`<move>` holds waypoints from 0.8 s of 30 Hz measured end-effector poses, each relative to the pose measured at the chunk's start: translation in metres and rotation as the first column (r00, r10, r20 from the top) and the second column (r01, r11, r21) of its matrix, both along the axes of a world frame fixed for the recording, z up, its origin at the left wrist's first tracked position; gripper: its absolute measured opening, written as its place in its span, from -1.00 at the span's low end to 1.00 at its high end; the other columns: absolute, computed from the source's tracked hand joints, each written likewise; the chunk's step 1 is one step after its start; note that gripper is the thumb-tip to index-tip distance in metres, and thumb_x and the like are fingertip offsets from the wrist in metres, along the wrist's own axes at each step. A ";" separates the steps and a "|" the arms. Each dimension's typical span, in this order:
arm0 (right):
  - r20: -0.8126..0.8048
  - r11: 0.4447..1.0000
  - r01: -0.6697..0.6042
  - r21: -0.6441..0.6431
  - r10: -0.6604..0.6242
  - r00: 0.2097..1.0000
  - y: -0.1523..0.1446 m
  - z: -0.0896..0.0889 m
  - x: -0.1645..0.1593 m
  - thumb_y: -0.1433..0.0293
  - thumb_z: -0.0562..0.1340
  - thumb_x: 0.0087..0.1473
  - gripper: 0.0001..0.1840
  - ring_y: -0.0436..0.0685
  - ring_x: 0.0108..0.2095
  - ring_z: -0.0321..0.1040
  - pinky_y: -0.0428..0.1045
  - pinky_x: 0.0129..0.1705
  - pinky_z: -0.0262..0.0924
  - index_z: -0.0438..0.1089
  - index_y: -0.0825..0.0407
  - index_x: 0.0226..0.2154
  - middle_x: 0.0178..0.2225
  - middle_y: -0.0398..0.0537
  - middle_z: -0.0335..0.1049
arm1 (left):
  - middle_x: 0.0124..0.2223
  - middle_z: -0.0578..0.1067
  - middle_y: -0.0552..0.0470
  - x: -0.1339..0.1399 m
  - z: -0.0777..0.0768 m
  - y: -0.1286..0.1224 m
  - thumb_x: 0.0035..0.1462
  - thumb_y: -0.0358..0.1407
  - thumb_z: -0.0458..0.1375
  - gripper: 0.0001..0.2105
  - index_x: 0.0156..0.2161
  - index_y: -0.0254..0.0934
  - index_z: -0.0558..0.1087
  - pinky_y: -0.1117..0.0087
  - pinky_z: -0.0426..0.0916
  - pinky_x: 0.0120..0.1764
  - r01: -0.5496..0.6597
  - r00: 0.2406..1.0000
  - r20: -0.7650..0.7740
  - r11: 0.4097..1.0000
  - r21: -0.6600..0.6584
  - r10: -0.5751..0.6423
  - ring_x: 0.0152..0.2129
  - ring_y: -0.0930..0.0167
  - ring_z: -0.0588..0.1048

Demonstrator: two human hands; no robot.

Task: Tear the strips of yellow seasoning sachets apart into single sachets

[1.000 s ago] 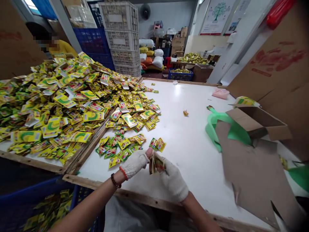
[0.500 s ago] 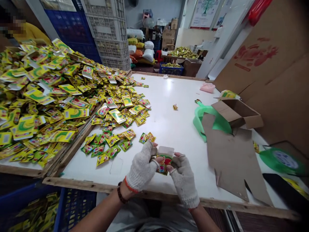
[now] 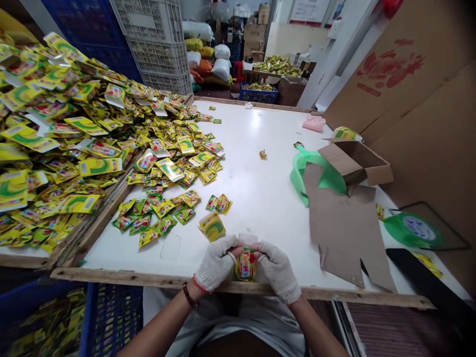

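Both my hands wear white fingerless gloves and meet near the front edge of the table. Between them is a small yellow-green carton (image 3: 245, 265) with red lettering and a pale flap at its top. My left hand (image 3: 218, 264) pinches the carton's left side; my right hand (image 3: 277, 270) is closed on its right side. Just beyond my left hand lies a yellow carton (image 3: 212, 226) with a green curve. Two small packets (image 3: 219, 204) rest a little farther off. Left of these is a loose group of green and yellow packets (image 3: 163, 210).
A large heap of packets and cartons (image 3: 85, 126) covers the left side. Flattened cardboard (image 3: 344, 228), a green plastic scoop-like piece (image 3: 297, 178) and an open cardboard box (image 3: 379, 173) lie right. A blue crate (image 3: 115, 312) stands below the table's wooden edge (image 3: 130, 277).
A yellow carton now lies on the table beyond my left hand. My hands have drawn closer together and nearer the table edge around the held carton. The view has tilted down slightly.
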State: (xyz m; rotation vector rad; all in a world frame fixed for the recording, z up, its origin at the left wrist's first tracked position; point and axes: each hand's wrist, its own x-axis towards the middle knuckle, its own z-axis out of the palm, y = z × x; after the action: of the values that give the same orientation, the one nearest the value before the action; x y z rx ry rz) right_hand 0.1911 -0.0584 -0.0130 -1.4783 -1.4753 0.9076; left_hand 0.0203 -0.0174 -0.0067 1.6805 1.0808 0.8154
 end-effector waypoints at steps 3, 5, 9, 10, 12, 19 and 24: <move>0.019 0.999 0.024 -0.049 -0.023 1.000 0.007 0.000 0.000 0.36 0.13 -0.02 -0.81 0.09 -0.38 0.38 0.00 -0.28 0.32 0.45 0.03 -0.39 -0.42 -0.08 0.47 | -0.40 0.41 0.03 0.000 -0.006 0.000 0.05 -0.32 0.07 -0.90 -0.37 -0.32 0.37 0.43 0.27 -0.32 0.014 0.999 0.047 0.997 -0.070 -0.011 -0.42 0.43 0.36; -0.033 0.996 0.046 -0.076 -0.048 0.998 0.012 0.003 -0.002 0.37 0.12 -0.02 -0.73 0.07 -0.39 0.38 -0.02 -0.31 0.33 0.41 0.05 -0.23 -0.39 -0.09 0.47 | -0.41 0.38 0.07 -0.002 -0.003 0.002 0.04 -0.33 0.08 -0.82 -0.20 -0.31 0.33 0.46 0.26 -0.36 0.032 0.995 0.101 0.991 -0.131 -0.019 -0.45 0.46 0.35; 0.019 0.998 0.011 -0.055 -0.010 1.000 0.012 0.008 -0.003 0.39 0.12 -0.02 -0.71 0.10 -0.30 0.40 0.02 -0.21 0.32 0.43 0.06 -0.22 -0.29 -0.03 0.48 | -0.42 0.36 0.09 -0.005 0.007 0.005 0.03 -0.34 0.08 -0.82 -0.21 -0.32 0.35 0.48 0.23 -0.35 0.077 0.995 0.067 0.990 -0.119 -0.069 -0.46 0.48 0.32; 0.051 0.999 -0.014 -0.037 0.016 0.999 0.010 0.009 -0.003 0.38 0.12 -0.02 -0.75 0.12 -0.28 0.40 0.03 -0.19 0.31 0.45 0.05 -0.28 -0.29 -0.03 0.49 | -0.42 0.37 0.08 -0.005 0.010 0.005 0.05 -0.32 0.06 -0.86 -0.30 -0.34 0.38 0.48 0.22 -0.36 0.092 0.995 0.045 0.990 -0.107 -0.087 -0.45 0.47 0.32; 0.073 0.997 -0.067 -0.027 0.068 0.995 0.007 0.013 -0.001 0.35 0.12 0.01 -0.76 0.13 -0.29 0.41 0.03 -0.21 0.32 0.48 0.02 -0.32 -0.31 -0.04 0.50 | -0.46 0.37 0.07 -0.004 0.015 0.007 0.09 -0.27 0.03 -0.80 -0.42 -0.36 0.40 0.49 0.20 -0.40 0.124 0.992 0.023 0.987 -0.106 -0.123 -0.47 0.47 0.31; 0.083 0.967 -0.148 -0.209 0.168 0.982 0.018 0.034 0.004 0.33 0.15 -0.01 -0.74 0.14 -0.36 0.43 -0.01 -0.33 0.34 0.50 0.05 -0.32 -0.39 -0.08 0.52 | -0.49 0.39 0.08 -0.005 0.027 0.022 0.03 -0.28 0.07 -0.82 -0.42 -0.37 0.43 0.54 0.17 -0.48 0.229 0.973 -0.001 0.958 -0.176 -0.233 -0.51 0.49 0.30; 0.134 0.939 -0.314 -0.143 0.333 0.933 0.012 0.033 0.013 0.41 0.09 0.02 -0.69 0.13 -0.23 0.42 0.05 -0.16 0.33 0.46 -0.01 -0.19 -0.23 -0.07 0.50 | -0.48 0.37 0.06 -0.017 0.027 0.009 0.11 -0.32 -0.04 -0.78 -0.39 -0.33 0.44 0.51 0.19 -0.42 0.314 0.945 -0.107 0.949 0.029 -0.310 -0.50 0.48 0.31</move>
State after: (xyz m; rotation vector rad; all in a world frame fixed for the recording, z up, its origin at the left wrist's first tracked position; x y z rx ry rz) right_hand 0.2042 -0.0463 0.0200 -1.4412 -1.8475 1.1131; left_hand 0.0035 -0.0088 0.0206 1.8886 0.8361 0.5590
